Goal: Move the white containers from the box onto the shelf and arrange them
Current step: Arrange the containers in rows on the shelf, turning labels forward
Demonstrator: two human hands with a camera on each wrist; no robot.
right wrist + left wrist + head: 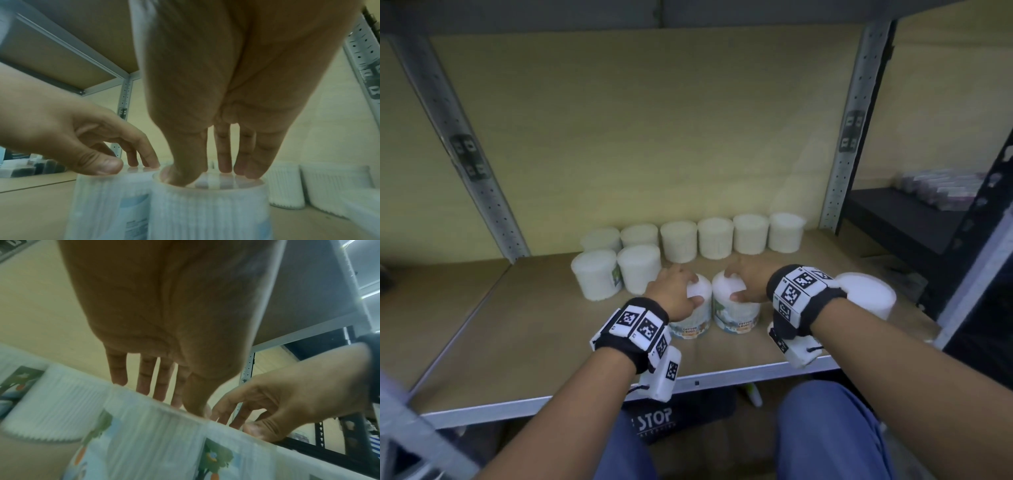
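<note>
Two white cotton-bud containers stand side by side near the front of the wooden shelf [517,325]. My left hand [685,287] grips the left container [693,320] from above, thumb on the near rim and fingers over the far side. Beside it, my right hand [739,282] holds the right container [738,315] in the same way. In the left wrist view, my left hand [180,402] has its fingertips on the lid edge of the left container [144,434]. The right wrist view shows my right hand [205,172] with its fingertips on top of the right container [205,211].
Several white containers form a back row [715,238], with two more in front at the left [595,277]. Another white container [873,291] stands behind my right wrist. Metal uprights [856,137] frame the bay. A black shelf [893,219] stands to the right. A dark box [671,418] lies below.
</note>
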